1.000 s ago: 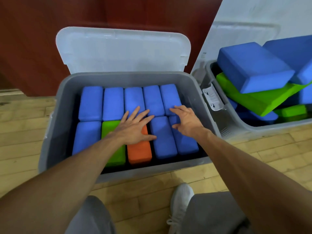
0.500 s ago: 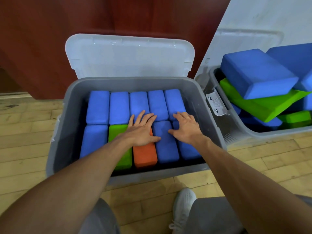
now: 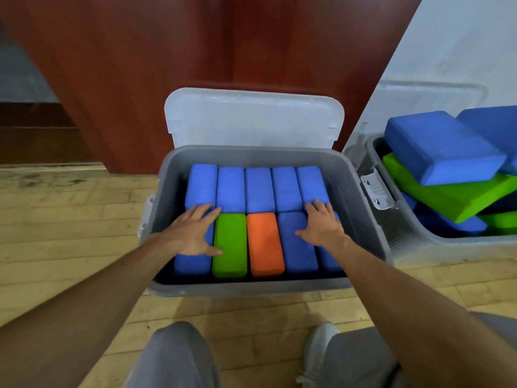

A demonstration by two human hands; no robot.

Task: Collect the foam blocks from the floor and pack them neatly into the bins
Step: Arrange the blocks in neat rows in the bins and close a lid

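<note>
Resting flat on the packed foam blocks, both hands are shown with fingers spread and released, nothing being grasped. The left hand point(image 3: 193, 233) is laid on the blue block point(image 3: 193, 264) at the near left corner of the grey bin point(image 3: 251, 155), its thumb reaching onto the green block point(image 3: 230, 245) beside it. The right hand point(image 3: 321, 225) is placed across the two blue blocks point(image 3: 298, 253) at the near right corner, its fingertips touching the far row. Between the hands, the green block and the orange block point(image 3: 264, 243) are seen side by side in the near row. Five blue blocks point(image 3: 258, 189) are lined up along the far wall. The white lid point(image 3: 251, 119) is stood open behind the far rim. A second bin point(image 3: 436, 245) is set on the wooden floor point(image 3: 70, 219) just to the right, in which large blue blocks point(image 3: 439, 149) and green blocks point(image 3: 447, 194) are piled loosely and tilted above its rim.
</note>
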